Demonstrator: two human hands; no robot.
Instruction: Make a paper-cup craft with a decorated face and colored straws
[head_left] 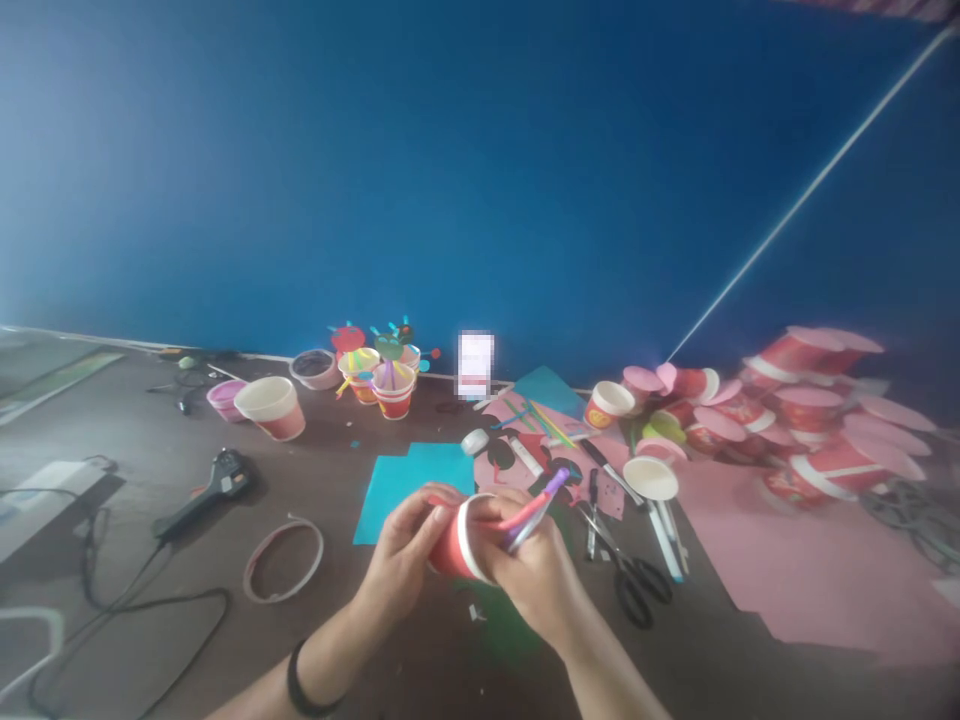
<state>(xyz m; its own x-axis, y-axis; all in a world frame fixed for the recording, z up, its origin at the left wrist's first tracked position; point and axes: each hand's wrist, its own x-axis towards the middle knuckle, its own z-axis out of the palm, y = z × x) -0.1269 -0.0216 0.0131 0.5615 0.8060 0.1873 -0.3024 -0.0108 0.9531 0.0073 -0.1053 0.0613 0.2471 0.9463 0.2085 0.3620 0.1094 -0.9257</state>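
Clock taken from view centre. At 12: blue wall [480, 170], plain; thin white line [806, 196] slanting across at 2. At 9, on dark surface [259, 665]: large pale-rimmed cup [281, 412], tilted, touching or just beside small pink cup [223, 402]. At 8: black glue gun [217, 490] lying flat, cord [214, 620] looping below; tape ring [283, 562] near it, flat. Far out, 8 to 9: white box-like item [41, 505], can't tell what. At 3: jumbled red cups [814, 410] with pink discs, blurry. At 4: pink sheet [787, 570], flat. At 5: black-handled scissors [636, 590].
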